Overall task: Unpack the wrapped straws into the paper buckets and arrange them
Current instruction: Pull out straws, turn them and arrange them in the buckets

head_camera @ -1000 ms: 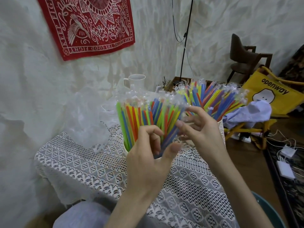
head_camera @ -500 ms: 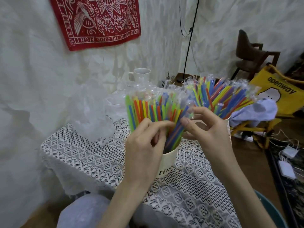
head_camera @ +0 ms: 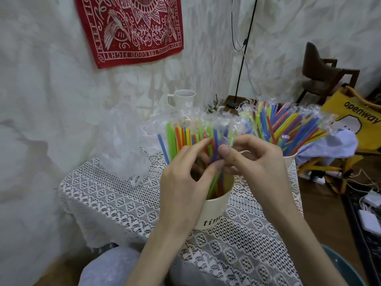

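Both hands worked the straws in the near paper bucket.

A hard tug could have tipped the near bucket (head_camera: 214, 211) on the lace tablecloth (head_camera: 115, 201) or pulled neighbouring straws (head_camera: 191, 137) out, since they stood packed and leaning. The left hand (head_camera: 183, 182) and right hand (head_camera: 255, 162) met over the rim, fingers curled, each pinching wrapped straws between thumb and fingertips. The far bucket (head_camera: 289, 159) stood behind, already full.

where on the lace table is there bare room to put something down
Bare patches: lace tablecloth between the crumpled clear plastic bag and the near cream paper bucket, and the near right corner. Crowded: the back, with the far bucket of wrapped straws and white mug.
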